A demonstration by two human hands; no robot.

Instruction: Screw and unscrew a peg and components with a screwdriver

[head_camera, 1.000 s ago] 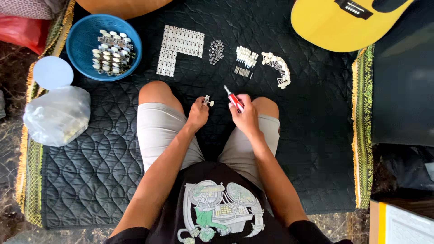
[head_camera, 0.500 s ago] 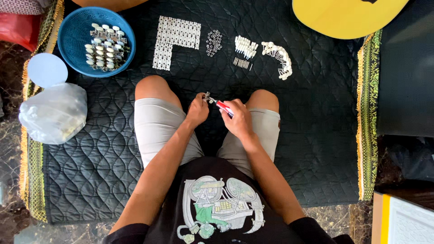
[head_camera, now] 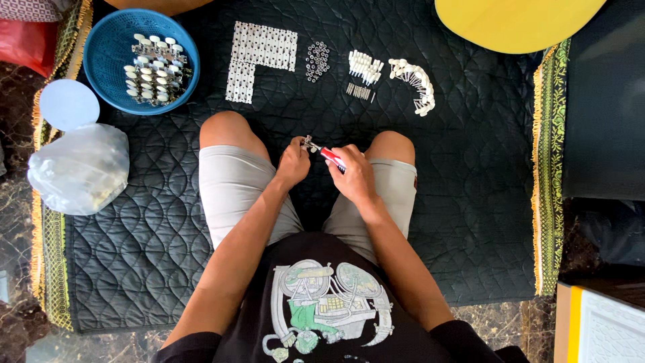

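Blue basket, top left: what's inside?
The blue basket holds a pile of small metal parts with white knobs, stacked toward its right side. Whatever lies beneath the pile is covered; the basket's left floor shows bare.

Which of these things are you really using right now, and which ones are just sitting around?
In use:
left hand holding a small metal part
right hand holding a red-handled screwdriver

Just lying about:
blue basket of metal parts
white plates in rows
small rings
white pegs
plastic bag
yellow guitar
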